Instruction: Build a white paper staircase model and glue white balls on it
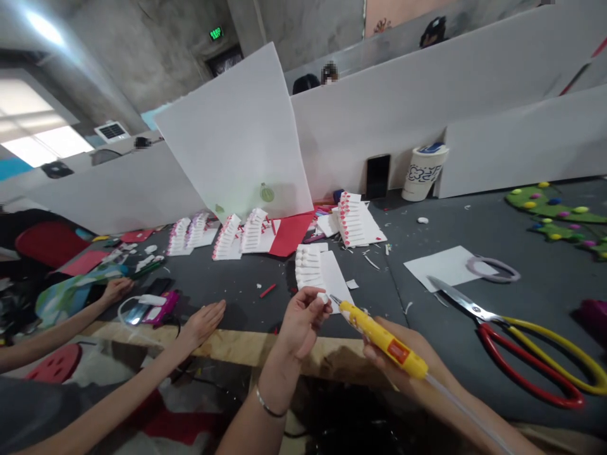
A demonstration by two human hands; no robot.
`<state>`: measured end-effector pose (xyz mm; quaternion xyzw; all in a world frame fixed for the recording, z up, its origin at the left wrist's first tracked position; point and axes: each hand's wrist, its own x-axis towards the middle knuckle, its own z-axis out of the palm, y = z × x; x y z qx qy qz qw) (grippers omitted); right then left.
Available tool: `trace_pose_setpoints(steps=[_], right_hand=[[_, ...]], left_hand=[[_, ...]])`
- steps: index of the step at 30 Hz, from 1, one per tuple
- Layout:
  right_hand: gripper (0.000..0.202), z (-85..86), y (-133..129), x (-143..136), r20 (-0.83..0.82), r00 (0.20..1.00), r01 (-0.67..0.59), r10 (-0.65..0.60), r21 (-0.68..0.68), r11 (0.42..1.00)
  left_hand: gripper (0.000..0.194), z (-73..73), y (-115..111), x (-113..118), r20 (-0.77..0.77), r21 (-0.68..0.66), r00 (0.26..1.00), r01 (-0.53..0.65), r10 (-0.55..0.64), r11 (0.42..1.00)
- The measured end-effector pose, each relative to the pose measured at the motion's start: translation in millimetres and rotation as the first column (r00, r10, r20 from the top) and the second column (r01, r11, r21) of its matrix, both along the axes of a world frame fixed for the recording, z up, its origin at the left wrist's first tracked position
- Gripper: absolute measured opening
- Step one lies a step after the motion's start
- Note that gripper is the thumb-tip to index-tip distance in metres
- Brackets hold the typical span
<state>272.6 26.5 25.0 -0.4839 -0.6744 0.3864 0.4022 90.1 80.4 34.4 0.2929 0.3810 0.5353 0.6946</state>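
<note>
My left hand (306,319) pinches a small white piece (323,297) between thumb and fingertips, just above the desk. Wrapped in my right hand (403,354) is a yellow hot glue pen (379,338) with an orange switch; a pale translucent strand trails from its back end. The pen's metal tip points left, very close to the white piece; whether they touch I cannot tell. Right behind my left hand lies a white card (339,275) beside a fanned row of white strips with rounded ends (309,265).
Red-handled and yellow-handled scissors (481,313) lie half open at right, across white paper (441,262) near a grey ring (496,268). Behind stand a paper cup (422,174), a phone (378,177) and more strip rows (351,221). A co-worker's hand (203,322) rests at left.
</note>
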Motion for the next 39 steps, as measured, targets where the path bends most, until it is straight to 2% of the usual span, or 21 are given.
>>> trace_pose_setpoints(steps=[5, 9, 21, 31, 39], right_hand=[[0.030, 1.0, 1, -1, 0.093, 0.996, -0.022, 0.012, 0.110, 0.994], [0.032, 6.1, 1, -1, 0.119, 0.993, -0.020, 0.002, 0.148, 0.989], [0.036, 9.8, 2, -1, 0.138, 0.990, -0.037, 0.028, 0.065, 0.997], [0.036, 1.4, 2, 1, 0.159, 0.987, -0.038, 0.024, 0.082, 0.996], [0.036, 4.8, 3, 2, 0.167, 0.986, -0.038, 0.025, 0.078, 0.996]], left_hand=[[0.044, -5.0, 3, 2, 0.018, -0.045, 1.000, -0.006, 0.007, 0.999], [0.044, -5.3, 3, 5, 0.052, -0.057, 0.999, 0.004, -0.001, 0.998], [0.042, -3.7, 0, 6, 0.085, -0.072, 0.996, 0.024, -0.017, 0.997], [0.043, -3.2, 0, 4, 0.124, -0.080, 0.992, 0.016, -0.006, 0.997], [0.042, -1.1, 0, 3, 0.142, -0.108, 0.990, 0.037, -0.021, 0.993]])
